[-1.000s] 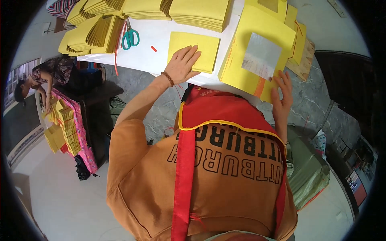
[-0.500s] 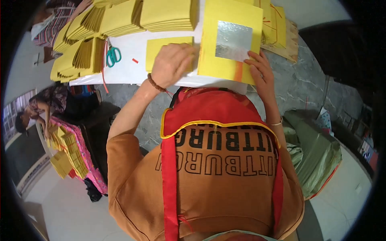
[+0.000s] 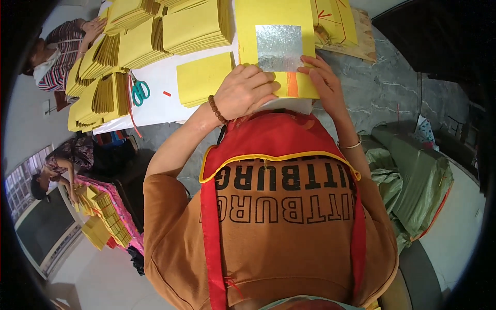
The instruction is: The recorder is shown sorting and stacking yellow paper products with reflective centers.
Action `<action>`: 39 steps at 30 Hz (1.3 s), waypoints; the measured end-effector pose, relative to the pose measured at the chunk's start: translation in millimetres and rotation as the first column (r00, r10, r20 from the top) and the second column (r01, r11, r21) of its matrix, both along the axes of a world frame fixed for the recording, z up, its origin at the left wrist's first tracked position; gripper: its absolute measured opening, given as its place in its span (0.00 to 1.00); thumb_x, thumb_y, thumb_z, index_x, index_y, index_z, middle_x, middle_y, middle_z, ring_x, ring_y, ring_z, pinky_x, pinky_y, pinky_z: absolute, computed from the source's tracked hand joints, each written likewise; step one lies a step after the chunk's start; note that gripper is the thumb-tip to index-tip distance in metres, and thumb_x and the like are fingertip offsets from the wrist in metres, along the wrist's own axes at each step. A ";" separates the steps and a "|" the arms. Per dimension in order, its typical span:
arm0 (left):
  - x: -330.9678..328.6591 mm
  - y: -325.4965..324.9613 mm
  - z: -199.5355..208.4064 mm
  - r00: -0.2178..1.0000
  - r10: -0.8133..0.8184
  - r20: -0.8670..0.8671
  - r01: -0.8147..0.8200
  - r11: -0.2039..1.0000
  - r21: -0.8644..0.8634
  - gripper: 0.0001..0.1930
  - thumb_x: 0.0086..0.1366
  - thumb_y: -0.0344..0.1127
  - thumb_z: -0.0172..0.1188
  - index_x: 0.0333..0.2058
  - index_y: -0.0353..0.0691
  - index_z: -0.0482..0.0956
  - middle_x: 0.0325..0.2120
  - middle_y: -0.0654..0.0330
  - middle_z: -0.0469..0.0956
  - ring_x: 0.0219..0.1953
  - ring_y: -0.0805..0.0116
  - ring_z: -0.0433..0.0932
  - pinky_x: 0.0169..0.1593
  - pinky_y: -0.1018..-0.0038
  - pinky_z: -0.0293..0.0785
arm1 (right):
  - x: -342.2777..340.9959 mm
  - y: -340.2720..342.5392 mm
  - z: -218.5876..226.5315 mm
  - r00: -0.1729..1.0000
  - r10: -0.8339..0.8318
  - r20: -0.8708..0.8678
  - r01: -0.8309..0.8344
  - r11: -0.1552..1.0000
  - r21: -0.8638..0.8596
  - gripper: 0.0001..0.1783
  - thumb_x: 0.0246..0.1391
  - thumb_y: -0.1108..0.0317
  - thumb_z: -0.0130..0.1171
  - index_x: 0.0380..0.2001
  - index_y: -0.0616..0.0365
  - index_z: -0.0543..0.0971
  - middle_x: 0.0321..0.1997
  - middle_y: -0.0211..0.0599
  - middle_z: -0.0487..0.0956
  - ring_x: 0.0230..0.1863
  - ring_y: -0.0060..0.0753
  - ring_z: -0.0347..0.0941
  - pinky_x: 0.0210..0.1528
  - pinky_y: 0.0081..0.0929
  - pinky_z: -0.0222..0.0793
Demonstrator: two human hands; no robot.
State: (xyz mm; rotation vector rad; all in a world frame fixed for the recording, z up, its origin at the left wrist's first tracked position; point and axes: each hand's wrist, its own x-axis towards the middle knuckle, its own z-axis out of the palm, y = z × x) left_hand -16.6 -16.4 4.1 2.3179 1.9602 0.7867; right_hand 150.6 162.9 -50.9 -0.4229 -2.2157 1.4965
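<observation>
A yellow paper sheet (image 3: 248, 36) with a silver foil square (image 3: 279, 47) and an orange band near its front edge lies at the table's front. My left hand (image 3: 247, 88) is closed over its near left corner, fingers curled and pressed together on the paper. At the near right side, my right hand (image 3: 326, 82) grips the edge, fingertips on top beside the foil. The near strip looks bent up, though my hands partly hide it. Left of the sheet is a low yellow paper stack (image 3: 204, 77), just beyond my left hand.
Folded yellow paper bundles (image 3: 139, 44) fill the table's far left. Teal scissors (image 3: 140, 92) and a red scrap (image 3: 167, 94) lie near them. More tied yellow paper (image 3: 338, 23) sits on a board at right. Two people work at left; a green-wrapped bale (image 3: 413, 175) stands right.
My left hand has moved right, from the low stack onto the sheet's near left corner. The near strip with the orange band now looks bent up. The view has shifted slightly.
</observation>
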 end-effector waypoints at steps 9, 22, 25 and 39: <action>-18.2 13.6 -3.9 0.909 0.055 0.412 -0.006 0.993 -0.119 0.06 0.60 0.31 0.56 0.32 0.35 0.78 0.24 0.55 0.76 0.28 0.59 0.74 0.34 0.69 0.70 | 0.7 -2.4 0.3 1.000 -0.010 -0.017 0.006 0.980 -0.201 0.24 0.64 0.59 0.34 0.42 0.59 0.79 0.55 0.36 0.72 0.65 0.40 0.53 0.67 0.34 0.43; -13.2 15.9 -7.9 0.976 -0.094 0.195 0.081 0.994 0.074 0.12 0.58 0.30 0.55 0.42 0.44 0.77 0.32 0.59 0.77 0.32 0.61 0.74 0.36 0.68 0.72 | 6.1 6.5 -3.5 0.992 0.117 -0.037 -0.117 0.993 0.027 0.16 0.52 0.67 0.55 0.46 0.53 0.77 0.59 0.33 0.69 0.67 0.42 0.50 0.67 0.39 0.44; -15.6 14.0 -4.4 0.982 -0.161 0.101 0.162 0.987 -0.001 0.16 0.55 0.35 0.59 0.45 0.48 0.76 0.35 0.63 0.75 0.34 0.63 0.72 0.37 0.71 0.71 | 6.6 4.6 -4.1 0.995 0.101 -0.027 -0.101 0.995 0.011 0.15 0.53 0.67 0.54 0.46 0.53 0.77 0.59 0.32 0.69 0.66 0.41 0.51 0.67 0.39 0.44; -24.4 15.7 -2.4 0.968 -0.198 0.157 0.215 0.971 -0.106 0.25 0.47 0.44 0.65 0.47 0.51 0.75 0.38 0.63 0.74 0.40 0.62 0.70 0.45 0.69 0.67 | 5.4 9.7 -6.5 0.991 0.128 -0.051 -0.127 0.992 0.009 0.15 0.56 0.65 0.52 0.45 0.53 0.77 0.58 0.33 0.69 0.66 0.41 0.52 0.67 0.39 0.43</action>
